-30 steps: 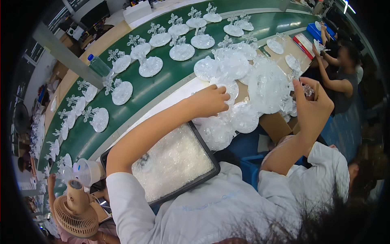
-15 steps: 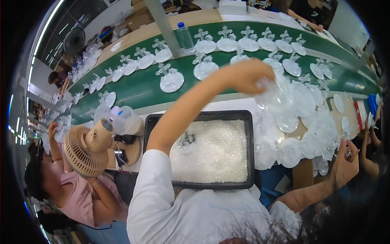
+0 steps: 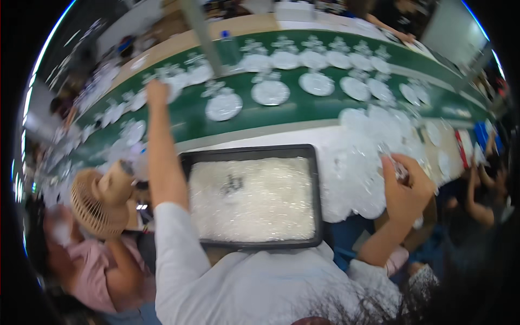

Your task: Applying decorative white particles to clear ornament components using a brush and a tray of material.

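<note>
The table [image 3: 290, 112] is deep green, edged in pale grey. Discs [image 3: 223, 107] on it are milky white with bright glints; the crosses [image 3: 254, 46] look clear. The tray [image 3: 317, 195] is black, its grains [image 3: 265, 203] sparkling white with one dark grey patch. The piece [image 3: 401, 171] in the right hand [image 3: 410, 189] glints clear and brownish. The fan [image 3: 100, 203] is beige, the shirt [image 3: 271, 279] white, a neighbour's top [image 3: 100, 273] pink, the bottle cap [image 3: 225, 34] blue.

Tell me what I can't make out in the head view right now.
Blurred, head view: left hand, so whether it holds anything is unclear.
Partly covered by the right hand, head view: small shiny piece it grips.
Blurred, head view: dark patch in the black tray, unidentifiable.
</note>
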A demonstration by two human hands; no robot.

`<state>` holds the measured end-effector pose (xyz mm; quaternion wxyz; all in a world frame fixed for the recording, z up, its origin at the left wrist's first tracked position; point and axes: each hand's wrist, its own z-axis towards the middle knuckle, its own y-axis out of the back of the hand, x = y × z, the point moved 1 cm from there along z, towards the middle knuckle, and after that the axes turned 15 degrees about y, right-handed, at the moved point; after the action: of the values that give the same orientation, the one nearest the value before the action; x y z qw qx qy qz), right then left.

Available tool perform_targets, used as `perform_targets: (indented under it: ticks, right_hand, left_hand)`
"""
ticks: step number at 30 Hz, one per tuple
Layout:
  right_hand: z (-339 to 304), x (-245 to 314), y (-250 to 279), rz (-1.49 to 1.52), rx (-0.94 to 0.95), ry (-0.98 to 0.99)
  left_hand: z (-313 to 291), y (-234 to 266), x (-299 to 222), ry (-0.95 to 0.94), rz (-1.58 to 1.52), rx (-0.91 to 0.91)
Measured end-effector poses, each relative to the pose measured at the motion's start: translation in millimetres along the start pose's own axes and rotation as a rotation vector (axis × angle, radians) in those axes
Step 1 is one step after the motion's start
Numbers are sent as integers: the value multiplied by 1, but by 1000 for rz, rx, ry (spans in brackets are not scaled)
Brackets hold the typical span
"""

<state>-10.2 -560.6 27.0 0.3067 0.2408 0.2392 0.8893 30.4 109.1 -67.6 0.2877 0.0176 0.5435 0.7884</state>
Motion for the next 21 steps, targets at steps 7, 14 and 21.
perform_targets:
  ticks: [7, 14, 21]
  right_hand:
    - [35, 40, -37, 279, 179, 189]
    - [87, 71, -118, 590, 465, 559]
    - [46, 97, -142, 314, 731, 874]
  left_hand:
    - [-64, -61, -6, 158, -85, 513]
    - [-127, 85, -69, -290, -370, 364]
    - [-287, 163, -31, -736, 74, 994]
